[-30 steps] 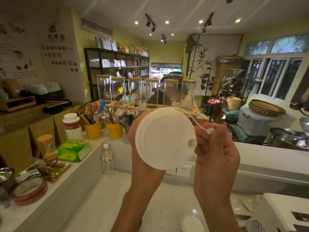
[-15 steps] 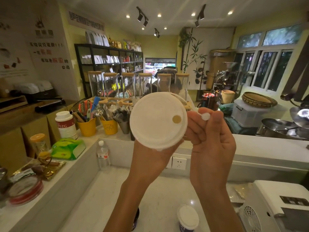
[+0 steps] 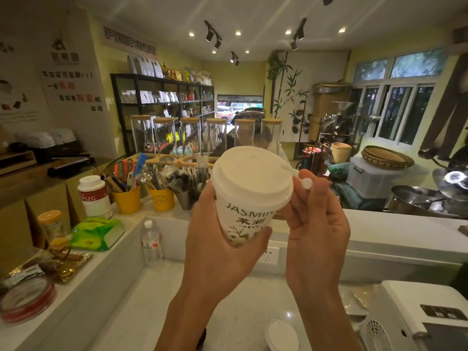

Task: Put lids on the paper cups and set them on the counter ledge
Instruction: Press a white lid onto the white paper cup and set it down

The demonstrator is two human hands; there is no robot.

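My left hand [image 3: 217, 239] grips a white paper cup [image 3: 243, 219] printed with "JASMINE" and green leaves, held up at chest height and tilted toward me. A white plastic lid [image 3: 250, 173] sits on its rim. My right hand [image 3: 316, 219] pinches the lid's small round stopper tab [image 3: 307, 184], which hangs off the lid's right edge on a thin strap. Another lidded cup [image 3: 281, 335] stands on the lower counter at the bottom of the view. The raised counter ledge [image 3: 395, 221] runs behind my hands.
On the ledge to the left stand yellow tool buckets [image 3: 126, 202], a white canister [image 3: 95, 196] and a green packet [image 3: 97, 233]. A water bottle [image 3: 152, 244] stands on the lower counter by the wall. A white machine [image 3: 415, 317] fills the bottom right.
The cup has tipped from facing me lid-on to a more upright tilt, so its printed side now shows. My right hand still holds the stopper tab beside the lid.
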